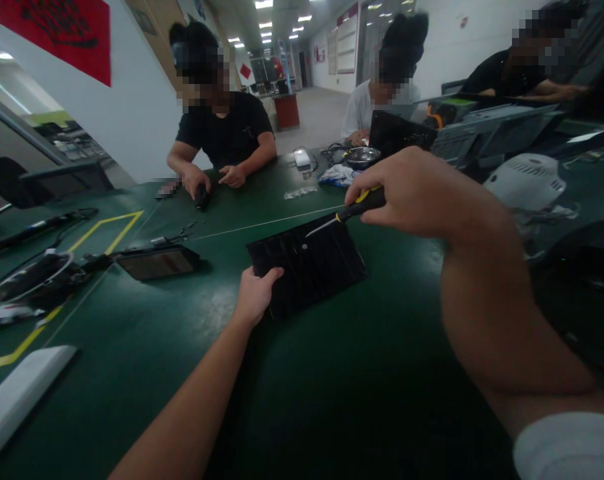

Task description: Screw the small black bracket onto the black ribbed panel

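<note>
- Grasps one screwdriver (352, 210), right of centre, in the curled fingers of the right hand (412, 193).
- Points down at one black panel (322, 273), mid-frame on one green table (282, 400); too dark to tell whether touching.
- Clasps the panel's left edge with the left hand (257, 293), thumb on top.
- Shows one round silver spot (305, 247) on it.
- Shows three people (222, 127) across the top, one metal bowl (363, 157) upper right of centre, one white case (25, 403) lower left.

The left hand (256, 293) and the right hand (417, 193) are bare; one whitish sleeve (572, 443), softly creased, ends near the right elbow (537, 377).
</note>
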`<state>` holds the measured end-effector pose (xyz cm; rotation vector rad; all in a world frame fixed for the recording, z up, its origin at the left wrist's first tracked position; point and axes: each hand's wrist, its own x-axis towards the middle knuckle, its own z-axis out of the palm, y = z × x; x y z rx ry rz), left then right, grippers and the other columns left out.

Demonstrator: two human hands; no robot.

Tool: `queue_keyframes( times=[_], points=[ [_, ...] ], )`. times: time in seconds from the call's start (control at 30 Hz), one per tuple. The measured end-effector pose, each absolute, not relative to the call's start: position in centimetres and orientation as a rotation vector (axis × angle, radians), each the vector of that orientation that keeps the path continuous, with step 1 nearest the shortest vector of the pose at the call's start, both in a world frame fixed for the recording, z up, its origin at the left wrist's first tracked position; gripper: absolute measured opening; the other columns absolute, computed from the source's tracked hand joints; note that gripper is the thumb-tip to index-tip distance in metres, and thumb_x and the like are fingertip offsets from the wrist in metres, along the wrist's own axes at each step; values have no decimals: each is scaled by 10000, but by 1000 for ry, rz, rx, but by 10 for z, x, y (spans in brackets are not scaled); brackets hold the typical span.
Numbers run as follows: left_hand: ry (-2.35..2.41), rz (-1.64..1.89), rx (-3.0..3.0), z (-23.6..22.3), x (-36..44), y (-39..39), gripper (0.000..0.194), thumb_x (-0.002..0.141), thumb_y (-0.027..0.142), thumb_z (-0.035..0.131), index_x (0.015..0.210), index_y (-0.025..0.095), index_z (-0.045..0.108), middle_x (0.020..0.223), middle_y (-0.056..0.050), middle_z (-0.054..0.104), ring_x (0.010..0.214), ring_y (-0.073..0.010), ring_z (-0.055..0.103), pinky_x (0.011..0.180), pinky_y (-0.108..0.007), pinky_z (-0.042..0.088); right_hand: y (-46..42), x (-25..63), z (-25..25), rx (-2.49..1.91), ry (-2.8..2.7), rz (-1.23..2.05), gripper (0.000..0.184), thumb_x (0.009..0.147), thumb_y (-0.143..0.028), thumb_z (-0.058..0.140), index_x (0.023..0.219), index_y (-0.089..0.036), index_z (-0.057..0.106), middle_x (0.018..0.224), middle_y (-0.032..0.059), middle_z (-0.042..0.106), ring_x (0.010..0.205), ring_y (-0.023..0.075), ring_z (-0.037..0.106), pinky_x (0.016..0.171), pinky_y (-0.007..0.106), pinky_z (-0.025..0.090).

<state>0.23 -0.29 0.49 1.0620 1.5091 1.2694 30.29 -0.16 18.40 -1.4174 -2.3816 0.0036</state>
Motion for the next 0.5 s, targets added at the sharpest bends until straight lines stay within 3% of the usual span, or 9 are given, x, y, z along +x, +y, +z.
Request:
queue_keyframes(
  times=[0.2, 0.5],
  points=[
    [1491, 1273, 1045, 6, 4, -5, 341, 585, 353, 852, 818, 162, 694, 784, -53, 721, 710, -234, 694, 683, -349, 574, -2, 296, 184, -1389, -2477, -76, 352, 805, -187, 714, 1110, -312, 836, 1145, 11, 793, 1163, 317, 706, 1016, 440, 514],
    [1473, 1281, 1061, 5, 3, -5, 329, 598, 329, 855, 838, 155, 712, 828, -66, 752, 744, -238, 716, 694, -345, 587, 1, 293, 181, -1419, -2480, -116, 377, 795, -179, 729, 1118, -333, 846, 1129, 29, 792, 1149, 335, 699, 1003, 467, 524]
  ],
)
